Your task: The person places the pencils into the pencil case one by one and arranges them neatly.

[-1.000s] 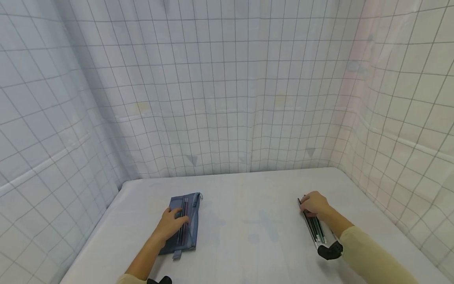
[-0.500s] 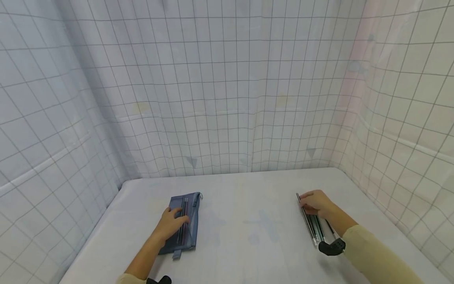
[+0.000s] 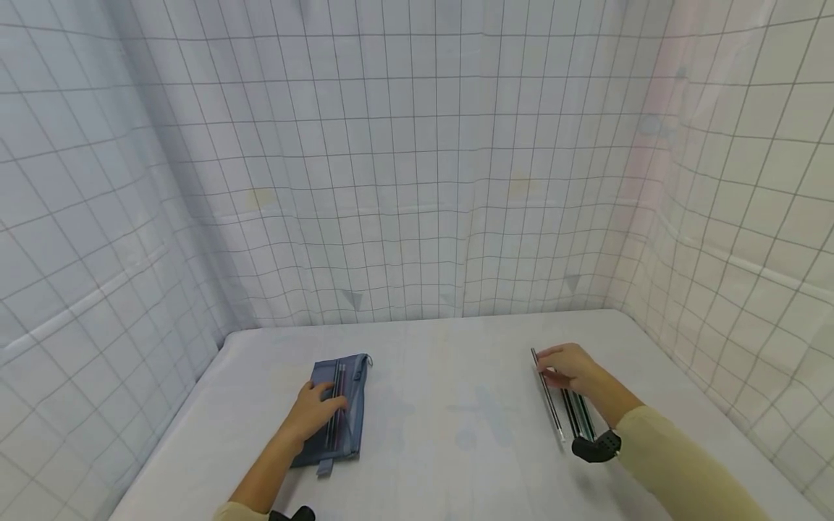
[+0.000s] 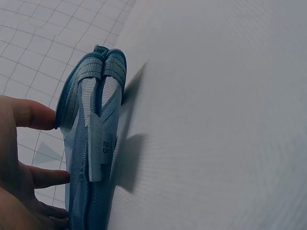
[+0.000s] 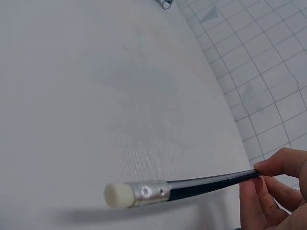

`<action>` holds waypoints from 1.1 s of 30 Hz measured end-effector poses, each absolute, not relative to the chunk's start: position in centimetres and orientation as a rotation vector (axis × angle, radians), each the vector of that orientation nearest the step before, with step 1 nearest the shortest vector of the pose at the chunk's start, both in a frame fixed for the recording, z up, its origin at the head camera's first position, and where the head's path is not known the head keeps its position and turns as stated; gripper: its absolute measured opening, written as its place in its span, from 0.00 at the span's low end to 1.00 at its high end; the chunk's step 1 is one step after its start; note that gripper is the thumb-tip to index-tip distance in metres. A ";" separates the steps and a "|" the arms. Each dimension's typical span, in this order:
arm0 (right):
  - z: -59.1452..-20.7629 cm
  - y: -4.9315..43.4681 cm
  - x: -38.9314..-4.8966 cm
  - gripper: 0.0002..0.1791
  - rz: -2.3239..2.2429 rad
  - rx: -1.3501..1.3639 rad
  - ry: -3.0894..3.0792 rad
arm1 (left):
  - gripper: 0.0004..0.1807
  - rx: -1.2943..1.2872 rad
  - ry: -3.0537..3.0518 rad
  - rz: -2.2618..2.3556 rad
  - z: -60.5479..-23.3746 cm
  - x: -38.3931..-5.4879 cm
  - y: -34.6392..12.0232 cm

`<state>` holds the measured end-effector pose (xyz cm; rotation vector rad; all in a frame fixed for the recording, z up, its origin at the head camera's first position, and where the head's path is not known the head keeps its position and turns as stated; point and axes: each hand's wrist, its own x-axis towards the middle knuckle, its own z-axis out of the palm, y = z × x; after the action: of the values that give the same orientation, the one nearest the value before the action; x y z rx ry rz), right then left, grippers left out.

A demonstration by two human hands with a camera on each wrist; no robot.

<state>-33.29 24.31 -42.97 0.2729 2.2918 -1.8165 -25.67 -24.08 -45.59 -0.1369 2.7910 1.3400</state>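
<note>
On the left of the table lies a blue zippered mesh pencil case (image 3: 357,427) with a few pencils (image 3: 336,412) showing through it or on it. My left hand (image 3: 311,414) rests on the case; in the left wrist view its fingertips (image 4: 45,117) touch the case's side. To the right, my right hand (image 3: 568,369) pinches a dark pencil (image 3: 552,409) between thumb and fingers. In the right wrist view the pencil's white eraser (image 5: 120,195) and silver ferrule point toward the camera. Beneath the right hand and wrist lie several more dark pencils (image 3: 578,416), partly hidden.
A white-covered table (image 3: 443,405) stretches between the two hands. White cloth with a grid pattern (image 3: 417,181) hangs behind it and along both sides. Black straps or camera mounts (image 3: 596,447) sit at the wrists.
My right hand has drawn one pencil leftward and slightly up, apart from the other pencils. The left hand and the pencil case have stayed in place.
</note>
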 end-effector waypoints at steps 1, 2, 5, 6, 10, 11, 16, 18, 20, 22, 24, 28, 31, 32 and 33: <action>-42.9 24.1 -33.3 0.21 -1.824 0.272 2.282 | 0.41 -0.139 2.790 1.340 -45.6 -25.7 -24.1; -42.9 23.9 -33.4 0.21 -1.832 0.267 2.274 | 0.41 -0.140 2.789 1.339 -45.6 -25.6 -24.1; -42.7 23.2 -33.4 0.22 -1.853 0.245 2.251 | 0.41 -0.141 2.786 1.344 -45.5 -25.6 -24.0; -42.6 22.9 -33.4 0.22 -1.860 0.244 2.246 | 0.41 -0.140 2.788 1.342 -45.5 -25.6 -24.0; -42.5 21.6 -33.4 0.21 -1.865 0.232 2.236 | 0.41 -0.142 2.782 1.341 -45.5 -25.7 -24.0; -42.5 21.3 -33.4 0.21 -1.863 0.227 2.234 | 0.41 -0.143 2.782 1.337 -45.5 -25.7 -24.0; -42.4 19.3 -33.5 0.20 -1.850 0.214 2.233 | 0.41 -0.145 2.776 1.340 -45.6 -25.8 -24.1; -42.4 18.5 -33.6 0.20 -1.843 0.206 2.231 | 0.41 -0.148 2.774 1.339 -45.7 -25.9 -24.1; -42.5 17.7 -33.7 0.20 -1.843 0.202 2.218 | 0.41 -0.152 2.772 1.334 -45.7 -25.9 -24.1; -42.6 16.9 -33.8 0.20 -1.843 0.209 2.207 | 0.41 -0.155 2.771 1.326 -45.7 -25.9 -24.1; -42.5 16.2 -34.0 0.19 -1.848 0.207 2.201 | 0.42 -0.153 2.772 1.323 -45.7 -26.0 -24.1; -42.4 14.7 -34.3 0.18 -1.851 0.196 2.187 | 0.41 -0.150 2.781 1.321 -45.6 -26.0 -24.1; -42.4 13.7 -34.5 0.18 -1.853 0.194 2.172 | 0.42 -0.148 2.785 1.320 -45.6 -26.0 -24.1; -42.5 13.3 -34.5 0.18 -1.854 0.186 2.168 | 0.42 -0.151 2.785 1.322 -45.6 -26.0 -24.2; -42.6 13.0 -34.6 0.18 -1.853 0.181 2.166 | 0.42 -0.154 2.783 1.325 -45.6 -26.0 -24.2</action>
<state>-34.58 12.99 -42.58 0.1813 2.1657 -1.8534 -25.95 -24.18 -45.63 -0.1537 2.7833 1.3245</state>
